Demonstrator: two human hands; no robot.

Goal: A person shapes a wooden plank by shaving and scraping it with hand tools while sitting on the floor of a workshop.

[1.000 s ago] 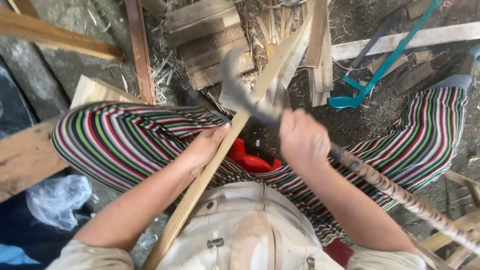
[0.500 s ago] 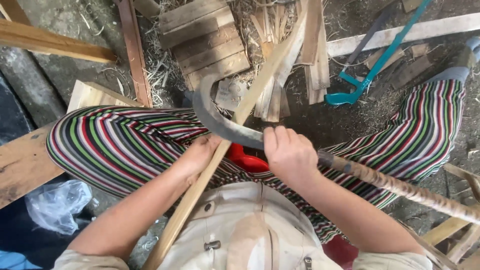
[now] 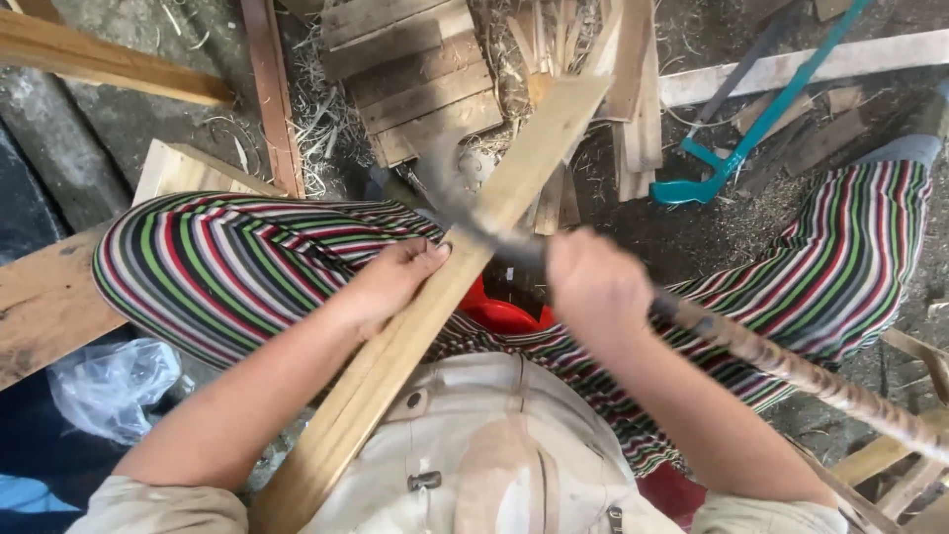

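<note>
Across the lap of a seated person in striped trousers (image 3: 247, 267), a long pale wooden slat (image 3: 435, 297) runs from about 7 o'clock near the waist up to 1 o'clock, its far end over the scrap wood on the ground. At the slat's left edge the left hand (image 3: 390, 282) lies against the wood, fingers (image 3: 425, 259) curled onto its face and holding it steady on the thigh. Just to the right, at about 3 o'clock from that hand, the right hand (image 3: 593, 287) is closed in a fist around the handle of a long-handled blade (image 3: 465, 203); the dark metal is blurred and crosses the slat's upper face toward 11 o'clock, while the wrapped handle (image 3: 791, 366) trails off toward 4 o'clock. Beyond the knees, at 12 o'clock, sits a stack of short planks (image 3: 415, 74) amid shavings, and at 2 o'clock a teal-framed saw (image 3: 751, 129) lies on the dirt. A crumpled clear plastic bag (image 3: 109, 386) rests at 8 o'clock.
</note>
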